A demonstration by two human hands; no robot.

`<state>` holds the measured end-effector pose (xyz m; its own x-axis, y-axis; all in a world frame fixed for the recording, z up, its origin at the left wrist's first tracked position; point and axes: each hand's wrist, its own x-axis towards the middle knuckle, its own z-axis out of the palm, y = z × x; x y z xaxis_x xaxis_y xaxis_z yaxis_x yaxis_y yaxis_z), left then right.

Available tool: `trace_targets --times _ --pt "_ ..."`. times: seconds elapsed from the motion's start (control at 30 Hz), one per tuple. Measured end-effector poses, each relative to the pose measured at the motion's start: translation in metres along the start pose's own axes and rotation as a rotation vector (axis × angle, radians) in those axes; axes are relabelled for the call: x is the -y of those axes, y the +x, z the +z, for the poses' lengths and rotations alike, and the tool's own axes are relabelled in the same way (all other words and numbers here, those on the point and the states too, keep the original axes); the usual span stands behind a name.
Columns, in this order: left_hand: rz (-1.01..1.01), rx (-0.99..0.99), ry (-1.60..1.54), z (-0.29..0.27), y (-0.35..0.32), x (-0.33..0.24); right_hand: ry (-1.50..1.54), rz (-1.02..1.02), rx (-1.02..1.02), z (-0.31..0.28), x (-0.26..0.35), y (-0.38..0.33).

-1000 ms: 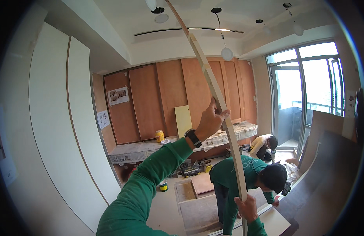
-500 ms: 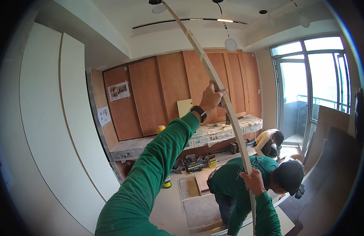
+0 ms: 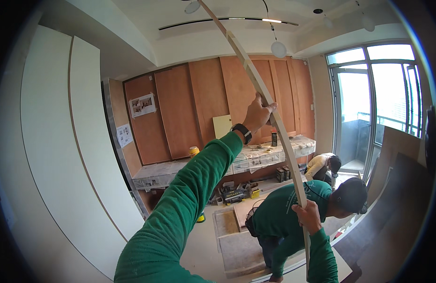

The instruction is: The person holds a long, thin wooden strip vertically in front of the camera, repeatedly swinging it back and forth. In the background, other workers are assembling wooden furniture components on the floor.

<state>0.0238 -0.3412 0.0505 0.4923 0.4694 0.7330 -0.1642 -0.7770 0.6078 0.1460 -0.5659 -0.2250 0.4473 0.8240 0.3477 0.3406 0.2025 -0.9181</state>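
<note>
A long, thin pale wooden strip (image 3: 287,147) slants up through the middle of the room, its upper end near the ceiling. My left hand (image 3: 259,114), with a dark watch (image 3: 241,134) at the wrist, is closed around the strip at about mid-height, arm stretched forward. Lower down, my right hand (image 3: 308,217) grips the same strip near its bottom part. Below my right hand the strip runs along my right sleeve and out of the lower edge. A darker length continues the strip at its top.
Close by on the right, a co-worker in green (image 3: 286,205) bends over. Another person (image 3: 320,165) crouches farther back. A covered ledge (image 3: 263,162) runs below brown wall panels (image 3: 175,113). A pendant lamp (image 3: 278,49) hangs near the strip. Tall white panels (image 3: 46,132) line the left.
Both hands and the strip have shifted slightly right in the view, with the grips unchanged. The bent co-worker's head is a little higher and farther right.
</note>
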Motion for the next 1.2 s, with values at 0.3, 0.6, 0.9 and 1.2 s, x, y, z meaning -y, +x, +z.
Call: trace_targets --times 0.3,0.6,0.9,1.2 --pt "0.013 0.003 -0.007 0.01 -0.004 -0.002 -0.07 0.003 -0.072 -0.007 -0.008 -0.005" --pt "0.084 0.003 0.1 0.012 -0.053 -0.018 -0.123 -0.061 -0.141 0.011 -0.04 -0.057" --pt "0.101 0.024 0.148 0.013 -0.135 -0.064 -0.149 -0.106 -0.172 0.041 -0.072 -0.13" --pt "0.152 0.086 0.214 0.015 -0.192 -0.102 0.096 -0.182 -0.155 0.057 -0.067 -0.196"
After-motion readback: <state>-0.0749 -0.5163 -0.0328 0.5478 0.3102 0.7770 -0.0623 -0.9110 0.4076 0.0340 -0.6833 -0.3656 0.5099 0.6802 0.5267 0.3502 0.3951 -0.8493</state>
